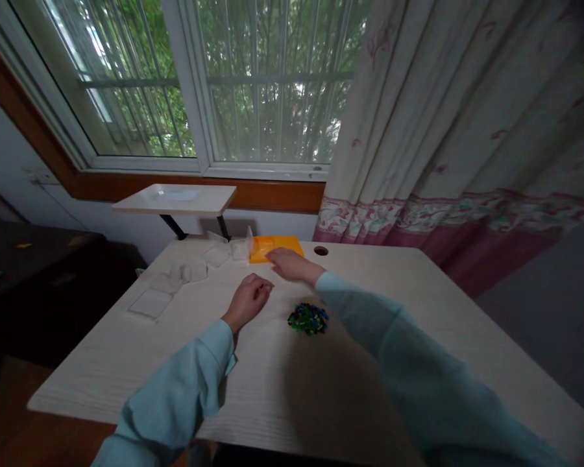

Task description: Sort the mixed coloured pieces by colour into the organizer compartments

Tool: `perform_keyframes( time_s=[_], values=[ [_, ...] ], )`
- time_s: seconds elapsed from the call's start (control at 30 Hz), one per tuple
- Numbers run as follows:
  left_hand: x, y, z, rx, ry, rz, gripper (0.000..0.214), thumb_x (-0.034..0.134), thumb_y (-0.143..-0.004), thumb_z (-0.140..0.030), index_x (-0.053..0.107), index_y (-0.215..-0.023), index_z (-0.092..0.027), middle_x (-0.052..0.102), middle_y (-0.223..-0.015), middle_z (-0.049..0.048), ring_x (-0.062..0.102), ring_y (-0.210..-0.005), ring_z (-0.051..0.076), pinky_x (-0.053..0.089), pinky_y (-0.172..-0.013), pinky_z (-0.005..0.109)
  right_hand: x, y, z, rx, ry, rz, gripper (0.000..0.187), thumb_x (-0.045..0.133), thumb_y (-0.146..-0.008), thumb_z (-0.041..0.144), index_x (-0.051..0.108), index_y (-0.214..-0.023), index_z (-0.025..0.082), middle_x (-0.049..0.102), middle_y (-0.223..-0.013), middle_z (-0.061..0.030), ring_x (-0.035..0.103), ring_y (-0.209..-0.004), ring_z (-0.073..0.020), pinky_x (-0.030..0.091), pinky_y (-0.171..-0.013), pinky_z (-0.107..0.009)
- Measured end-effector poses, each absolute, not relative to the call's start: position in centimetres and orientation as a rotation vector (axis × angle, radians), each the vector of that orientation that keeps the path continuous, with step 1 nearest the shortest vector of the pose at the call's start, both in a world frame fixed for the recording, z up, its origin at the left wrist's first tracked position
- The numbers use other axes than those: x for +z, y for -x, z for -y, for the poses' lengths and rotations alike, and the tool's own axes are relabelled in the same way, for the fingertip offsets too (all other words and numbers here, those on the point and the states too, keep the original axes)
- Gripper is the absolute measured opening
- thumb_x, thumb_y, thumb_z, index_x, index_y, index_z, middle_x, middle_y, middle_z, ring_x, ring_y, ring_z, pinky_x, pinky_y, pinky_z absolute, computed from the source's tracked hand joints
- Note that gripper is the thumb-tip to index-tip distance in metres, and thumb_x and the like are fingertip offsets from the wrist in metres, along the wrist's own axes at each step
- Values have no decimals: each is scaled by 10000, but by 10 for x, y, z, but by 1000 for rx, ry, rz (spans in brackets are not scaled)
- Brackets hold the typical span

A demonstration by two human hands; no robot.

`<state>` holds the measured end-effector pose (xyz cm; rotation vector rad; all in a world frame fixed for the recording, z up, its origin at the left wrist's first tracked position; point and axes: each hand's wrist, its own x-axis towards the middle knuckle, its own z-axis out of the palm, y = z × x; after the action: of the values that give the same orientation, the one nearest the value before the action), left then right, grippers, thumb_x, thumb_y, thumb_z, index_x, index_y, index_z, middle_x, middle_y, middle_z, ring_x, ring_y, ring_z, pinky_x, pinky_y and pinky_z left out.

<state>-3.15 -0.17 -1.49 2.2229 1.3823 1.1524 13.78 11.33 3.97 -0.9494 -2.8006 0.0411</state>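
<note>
My right hand reaches over the front of an orange-yellow flat piece at the back of the table. Its fingers point left and are drawn together, and whatever they hold is hidden. Left of it stands a clear plastic box with its lid raised. My left hand rests on the table in front, its fingers curled closed; I cannot make out anything in them. Nearer me, below the right forearm, lies a pile of small green, blue and dark pieces.
Several more clear boxes, among them one open box and a flat one, lie along the left side of the pale table. A small raised shelf stands at the back left. A round cable hole sits near the back edge.
</note>
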Motion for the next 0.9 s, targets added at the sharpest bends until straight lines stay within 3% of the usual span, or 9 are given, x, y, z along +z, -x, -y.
perform_keyframes(
  time_s=[0.1,0.23,0.4,0.53,0.73,0.9],
  values=[
    [-15,32,0,1182,-2194,-1378,210,514,-932,-261,706,-991,-199,606,-899,66,562,-898,188,465,-796,306,26,-125,-128,23,1009,2888,512,588,-850,190,522,-1353,121,509,-1418,-184,502,-1292,-297,428,-1042,-433],
    [-19,32,-3,1209,-2190,-1382,209,506,-936,-253,703,-985,-201,608,-904,65,562,-902,188,464,-815,312,17,-143,-136,104,1025,2901,483,585,-862,213,539,-1341,170,553,-1388,-138,541,-1257,-267,434,-1033,-389],
    [-21,31,-5,1216,-2203,-1369,206,511,-933,-259,700,-993,-201,606,-906,65,562,-903,192,466,-808,316,18,-185,-135,221,1056,2777,308,506,-938,301,637,-1172,150,664,-1214,-124,619,-1108,-233,455,-954,-338],
    [-21,33,-6,1214,-2246,-1439,216,494,-932,-251,698,-988,-204,614,-917,69,558,-923,206,461,-851,348,19,-221,-126,237,1100,2704,357,436,-972,416,676,-1016,155,708,-1042,-114,652,-957,-205,469,-856,-296],
    [-18,53,-20,1225,-2318,-1880,282,531,-857,-187,656,-1110,-181,611,-1002,98,520,-990,264,441,-909,416,11,-301,-96,165,1223,2550,464,383,-972,495,712,-941,169,720,-961,-121,656,-913,-222,491,-856,-331],
    [-16,70,-44,1126,-2292,-2243,366,498,-845,-156,621,-1189,-148,603,-1128,135,480,-1086,308,398,-958,453,-3,-370,-67,186,1271,2303,425,417,-958,484,738,-1008,209,718,-1072,-106,650,-1040,-230,498,-974,-388]
  ],
)
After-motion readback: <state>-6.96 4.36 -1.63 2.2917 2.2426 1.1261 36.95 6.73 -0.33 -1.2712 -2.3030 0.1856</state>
